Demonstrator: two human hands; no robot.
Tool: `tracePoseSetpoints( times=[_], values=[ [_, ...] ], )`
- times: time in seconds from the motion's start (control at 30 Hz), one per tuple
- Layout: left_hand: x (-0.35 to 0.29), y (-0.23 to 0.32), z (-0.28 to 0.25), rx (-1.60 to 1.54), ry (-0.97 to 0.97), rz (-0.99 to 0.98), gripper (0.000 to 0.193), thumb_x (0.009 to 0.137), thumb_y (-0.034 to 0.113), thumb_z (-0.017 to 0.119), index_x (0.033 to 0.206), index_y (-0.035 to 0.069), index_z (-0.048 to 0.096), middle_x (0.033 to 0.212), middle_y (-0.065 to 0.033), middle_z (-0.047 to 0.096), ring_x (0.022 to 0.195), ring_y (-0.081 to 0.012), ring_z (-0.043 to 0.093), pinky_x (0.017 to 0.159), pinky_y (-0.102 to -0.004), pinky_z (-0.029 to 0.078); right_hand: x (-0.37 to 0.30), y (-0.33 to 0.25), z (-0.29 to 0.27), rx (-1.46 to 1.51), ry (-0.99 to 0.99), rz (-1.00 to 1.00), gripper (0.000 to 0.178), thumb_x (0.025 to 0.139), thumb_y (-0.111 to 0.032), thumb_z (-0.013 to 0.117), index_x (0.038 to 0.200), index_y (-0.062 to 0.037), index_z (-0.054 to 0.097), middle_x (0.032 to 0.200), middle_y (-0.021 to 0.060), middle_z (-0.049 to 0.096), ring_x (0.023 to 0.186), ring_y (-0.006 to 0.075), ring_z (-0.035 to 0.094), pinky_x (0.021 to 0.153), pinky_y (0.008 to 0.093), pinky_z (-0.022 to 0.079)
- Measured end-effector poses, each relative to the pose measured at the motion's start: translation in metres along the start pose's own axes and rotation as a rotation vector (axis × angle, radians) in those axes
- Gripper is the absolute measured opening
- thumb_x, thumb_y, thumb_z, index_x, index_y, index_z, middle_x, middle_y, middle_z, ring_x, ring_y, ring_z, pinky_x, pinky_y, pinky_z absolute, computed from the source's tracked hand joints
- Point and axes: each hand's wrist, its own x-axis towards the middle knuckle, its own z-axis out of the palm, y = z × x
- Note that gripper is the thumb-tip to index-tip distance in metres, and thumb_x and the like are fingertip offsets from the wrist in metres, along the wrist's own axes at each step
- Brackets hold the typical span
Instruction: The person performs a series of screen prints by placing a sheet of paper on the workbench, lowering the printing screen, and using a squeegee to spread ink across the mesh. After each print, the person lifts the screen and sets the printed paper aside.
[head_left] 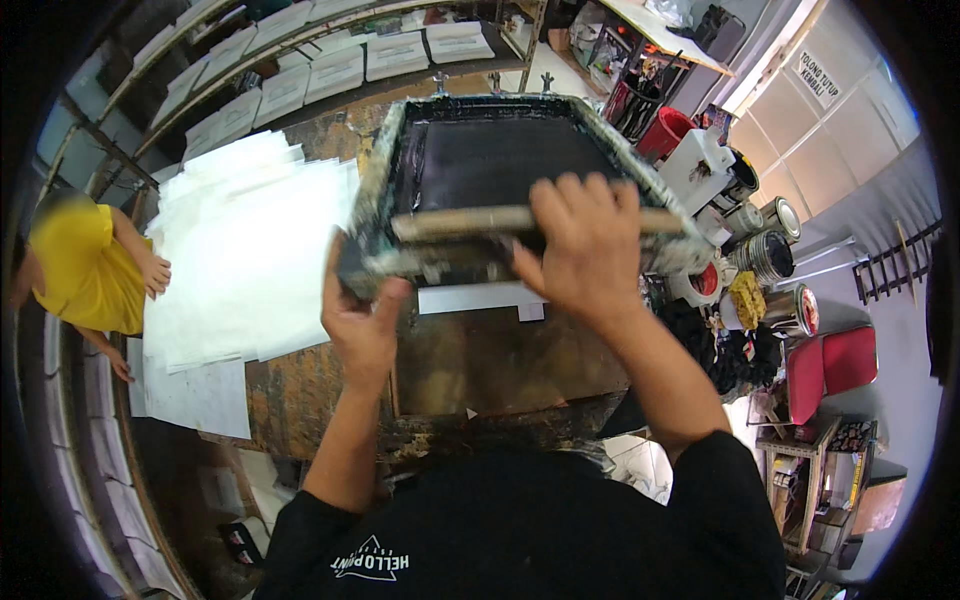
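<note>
Printing screen [500, 155] lies over the bench [300, 385], its near left corner pinched in the left hand's grip [362, 325]. The right hand's grip [590, 250] is wrapped around a wooden squeegee [465, 222], which hides part of the near end. Loose white sheets [250, 250] crowd its left; a white jug [692, 168] and cans [783, 312] line its right.

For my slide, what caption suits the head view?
Left hand at the near left corner of a frame, right hand gripping a wooden bar over it, white sheets to the left.
</note>
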Motion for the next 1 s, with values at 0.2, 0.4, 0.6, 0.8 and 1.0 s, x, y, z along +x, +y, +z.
tracePoseSetpoints(
  times=[0.2,0.4,0.6,0.8,1.0],
  values=[
    [0.135,-0.125,0.036,0.279,0.107,-0.051,0.028,0.104,0.020,0.071,0.119,-0.003,0.070,0.106,-0.0143,0.072,0.085,-0.0199,0.068,0.079,-0.0378,0.055,0.098,0.046,-0.015,0.033,0.281,-0.111,0.036,0.093,-0.040,0.070,0.097,-0.0042,0.067,0.089,0.0170,0.068,0.088,0.0392,0.066,0.080,0.0493,0.046],
    [0.224,-0.230,0.093,1.020,-0.175,0.561,0.027,0.098,0.030,0.077,0.111,0.007,0.082,0.098,-0.0150,0.068,0.095,-0.0349,0.065,0.090,-0.0475,0.053,0.164,0.042,-0.057,0.020,0.013,0.089,0.066,0.104,-0.062,0.050,0.076,-0.0043,0.065,0.070,0.0115,0.063,0.066,0.0267,0.059,0.066,0.0408,0.049],
    [0.208,-0.201,0.072,0.745,-0.148,0.360,0.020,0.102,0.025,0.073,0.109,0.006,0.079,0.087,-0.0146,0.070,0.080,-0.0335,0.067,0.078,-0.0436,0.054,0.161,0.034,-0.055,-0.061,0.259,-0.002,0.081,0.105,-0.071,0.043,0.072,-0.0018,0.069,0.063,0.0126,0.065,0.061,0.0253,0.064,0.058,0.0409,0.049],
    [0.119,-0.124,-0.078,0.802,0.178,-0.056,0.024,0.106,0.018,0.069,0.107,-0.005,0.075,0.074,-0.0106,0.069,0.064,-0.0122,0.055,0.062,-0.0301,0.048,0.154,0.034,-0.054,-0.029,0.100,0.064,0.067,0.104,-0.060,0.057,0.072,-0.0017,0.069,0.058,0.0111,0.063,0.052,0.0224,0.060,0.054,0.0377,0.046],
    [0.028,-0.110,-0.257,0.889,0.549,-0.070,0.027,0.106,0.022,0.068,0.097,-0.003,0.073,0.074,-0.0077,0.069,0.064,-0.0147,0.060,0.061,-0.0321,0.049,0.142,0.018,-0.044,0.143,0.037,0.193,0.057,0.105,-0.049,0.061,0.073,-0.0031,0.069,0.058,0.0086,0.063,0.049,0.0203,0.057,0.052,0.0350,0.044]
  ],
)
